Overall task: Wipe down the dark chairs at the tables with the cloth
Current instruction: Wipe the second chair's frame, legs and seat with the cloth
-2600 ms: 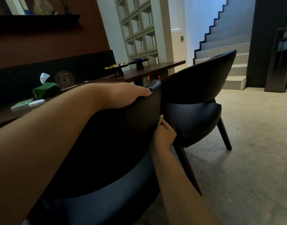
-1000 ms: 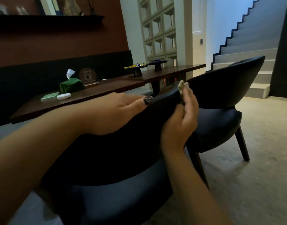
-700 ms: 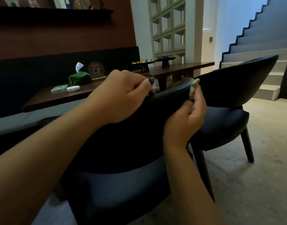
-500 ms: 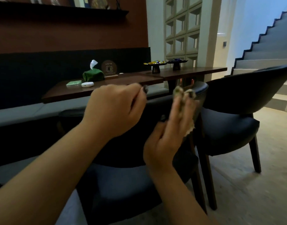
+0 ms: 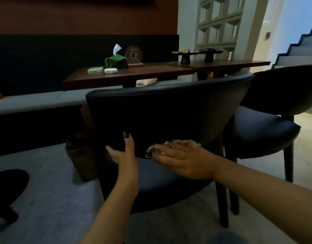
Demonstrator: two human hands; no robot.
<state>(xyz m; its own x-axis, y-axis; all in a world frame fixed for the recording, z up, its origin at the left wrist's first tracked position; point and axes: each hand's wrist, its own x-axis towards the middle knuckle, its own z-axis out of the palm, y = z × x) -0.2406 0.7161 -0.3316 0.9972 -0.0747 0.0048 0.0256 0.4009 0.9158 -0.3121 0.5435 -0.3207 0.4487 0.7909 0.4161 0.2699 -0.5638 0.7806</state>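
The near dark chair stands with its curved back toward the camera, its top edge running from the left corner up to the right. The left hand grips the lower edge of that back, thumb laid up the outer face and fingers hooked underneath, out of sight. The right hand lies flat with straight fingers, pressing the pale cloth against the bottom of the back just above the seat — only a crumpled strip of it shows past the fingertips. A second dark chair sits just beside to the right, cut off by the frame. To the left a brown basket stands near the chair's leg, with open floor in front. Beyond the back, a wooden table carries a green tissue holder — the small things beside it are too blurred to name.
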